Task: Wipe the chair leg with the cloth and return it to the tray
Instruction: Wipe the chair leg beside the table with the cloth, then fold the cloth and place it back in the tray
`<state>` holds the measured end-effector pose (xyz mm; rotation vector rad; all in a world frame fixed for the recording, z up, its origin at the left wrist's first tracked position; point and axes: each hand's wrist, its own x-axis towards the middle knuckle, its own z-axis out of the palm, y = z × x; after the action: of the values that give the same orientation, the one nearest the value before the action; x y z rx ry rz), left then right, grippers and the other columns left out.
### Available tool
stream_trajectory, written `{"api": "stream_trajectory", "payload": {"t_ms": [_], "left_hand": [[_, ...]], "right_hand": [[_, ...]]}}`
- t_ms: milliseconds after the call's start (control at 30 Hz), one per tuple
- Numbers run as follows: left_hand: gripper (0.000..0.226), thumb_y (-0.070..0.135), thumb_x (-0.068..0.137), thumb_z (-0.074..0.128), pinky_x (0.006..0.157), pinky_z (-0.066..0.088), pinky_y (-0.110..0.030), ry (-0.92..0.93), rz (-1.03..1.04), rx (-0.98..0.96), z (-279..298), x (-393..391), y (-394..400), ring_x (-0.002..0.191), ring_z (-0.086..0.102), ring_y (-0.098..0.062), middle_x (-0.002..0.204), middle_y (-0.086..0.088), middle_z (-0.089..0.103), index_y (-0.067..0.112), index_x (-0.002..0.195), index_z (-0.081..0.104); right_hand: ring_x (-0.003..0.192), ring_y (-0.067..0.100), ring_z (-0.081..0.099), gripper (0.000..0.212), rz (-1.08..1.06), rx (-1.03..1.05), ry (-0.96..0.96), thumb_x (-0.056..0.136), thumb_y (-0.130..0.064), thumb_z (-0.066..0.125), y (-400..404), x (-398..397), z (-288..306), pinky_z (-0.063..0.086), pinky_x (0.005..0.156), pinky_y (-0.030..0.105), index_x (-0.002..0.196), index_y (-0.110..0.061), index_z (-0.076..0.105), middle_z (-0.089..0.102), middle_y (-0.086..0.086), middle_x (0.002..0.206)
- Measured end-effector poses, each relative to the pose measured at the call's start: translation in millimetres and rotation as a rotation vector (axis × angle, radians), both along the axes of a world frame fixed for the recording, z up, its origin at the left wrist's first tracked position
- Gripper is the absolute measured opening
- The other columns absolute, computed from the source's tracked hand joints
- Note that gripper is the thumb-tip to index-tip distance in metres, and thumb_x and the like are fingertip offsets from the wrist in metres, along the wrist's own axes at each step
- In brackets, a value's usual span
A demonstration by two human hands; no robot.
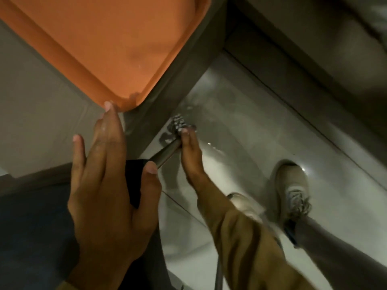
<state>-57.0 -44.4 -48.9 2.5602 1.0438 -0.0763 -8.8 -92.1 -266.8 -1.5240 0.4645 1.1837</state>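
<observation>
A: Where's the cloth rn?

B: Checkered cloth (178, 123) is low down by the chair leg (165, 152), under the right hand (189, 151) — fingers extended along the metal tube, fingertips pressing the cloth against it. Looks like wiping's underway, imo.

A: And the other hand?

B: Left hand (109, 181) is flat, fingers spread, holding nothing. Middle fingertip touches the orange tray (62, 59) rim, thumb near the top of the leg.

A: Tips for the stroke?

B: Wrap the cloth around the tube, not just one face, run it top to bottom w/ steady pressure. Left hand bracing up there should keep things from shifting.

A: Anything in the tray?

B: Nothing in the visible part — just a faint smudge on its surface. Plenty of room to drop the cloth back. Shoes (293, 191) on the glossy floor (261, 114) sit close; mind them.
</observation>
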Motion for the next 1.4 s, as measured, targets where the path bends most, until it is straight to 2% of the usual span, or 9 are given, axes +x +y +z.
{"api": "stream_trajectory", "payload": {"t_ms": [233,400,500,600,733,967,1167,1333,1400], "left_hand": [[0.074,0.045,0.111,0.033,0.141,0.009,-0.044,-0.005,0.005,-0.001,1.0,-1.4,3.9,0.167,0.028,-0.023,0.179,-0.01,0.03,0.005,0.173,0.021],[0.076,0.052,0.108,0.037,0.139,0.018,-0.05,-0.024,0.045,-0.138,19.2,2.4,8.4,0.166,0.033,-0.023,0.178,-0.003,0.032,0.013,0.172,0.024],[0.08,0.067,0.1,0.037,0.136,0.014,-0.022,-0.315,0.509,-0.588,34.7,21.2,13.4,0.165,0.026,-0.002,0.176,0.017,0.035,0.038,0.173,0.022],[0.07,0.071,0.09,0.062,0.116,0.048,-0.022,-0.672,0.97,-1.079,52.0,47.2,22.0,0.152,0.052,-0.005,0.162,0.017,0.057,0.048,0.156,0.053],[0.061,0.065,0.087,0.084,0.099,0.064,-0.027,-0.697,0.921,-1.426,71.4,66.2,24.2,0.131,0.074,-0.015,0.145,0.0,0.075,0.041,0.141,0.072],[0.072,-0.005,0.093,0.077,0.093,0.062,-0.016,-0.833,1.164,-1.031,76.5,97.4,25.5,0.125,0.075,-0.01,0.142,-0.006,0.075,0.036,0.149,0.057],[0.077,-0.01,0.1,0.068,0.12,0.052,-0.031,-0.871,1.094,-0.856,63.3,111.9,35.0,0.15,0.056,-0.011,0.158,0.018,0.06,0.029,0.162,0.047],[0.047,-0.004,0.104,0.064,0.11,0.038,0.003,-0.534,1.026,-0.431,37.8,120.0,55.9,0.124,0.056,0.009,0.138,-0.003,0.057,0.027,0.136,0.076],[0.042,0.001,0.104,0.068,0.119,0.036,-0.005,-0.539,1.004,-0.366,23.1,122.8,61.4,0.127,0.049,0.015,0.14,-0.002,0.049,0.021,0.141,0.072]], "right_hand": [[0.092,0.004,0.074,0.02,0.141,0.162,-0.298,0.118,-0.029,0.049,-43.2,-8.9,144.1,0.058,0.08,0.021,0.112,-0.02,0.066,0.078,-0.008,0.1],[0.089,0.013,0.076,0.02,0.442,0.151,-0.446,0.119,-0.021,0.045,-64.1,54.4,216.8,0.062,0.079,0.038,0.112,-0.015,0.062,0.078,-0.007,0.1],[0.103,-0.005,0.075,0.019,0.525,0.189,-0.44,0.119,-0.025,0.046,-66.4,106.5,255.3,0.058,0.09,0.02,0.12,-0.02,0.064,0.078,-0.019,0.111],[0.122,0.012,0.075,0.024,0.471,0.298,-0.302,0.117,-0.034,0.048,-49.9,151.5,280.1,0.061,0.105,0.035,0.128,-0.02,0.064,0.079,-0.003,0.125],[0.115,0.015,0.082,0.022,0.418,0.375,-0.122,0.117,-0.027,0.05,-5.2,188.8,296.4,0.067,0.089,0.025,0.126,-0.029,0.07,0.084,0.0,0.123],[0.13,0.015,0.077,0.031,0.873,0.402,-0.2,0.109,-0.034,0.068,36.9,236.4,304.7,0.063,0.111,0.04,0.139,-0.024,0.069,0.08,-0.003,0.137],[0.115,0.015,0.08,0.028,1.126,0.267,-0.719,0.107,-0.01,0.07,60.6,257.6,276.7,0.064,0.1,0.03,0.135,-0.007,0.07,0.083,0.007,0.125],[0.11,-0.023,0.068,0.042,1.126,0.287,-0.757,0.109,-0.004,0.065,86.9,250.7,252.3,0.055,0.1,0.003,0.15,-0.008,0.062,0.075,0.004,0.134],[0.132,-0.01,0.063,0.059,1.143,0.32,-0.8,0.108,-0.003,0.065,97.6,251.8,240.7,0.046,0.113,0.002,0.163,-0.011,0.047,0.063,0.009,0.156]]}}
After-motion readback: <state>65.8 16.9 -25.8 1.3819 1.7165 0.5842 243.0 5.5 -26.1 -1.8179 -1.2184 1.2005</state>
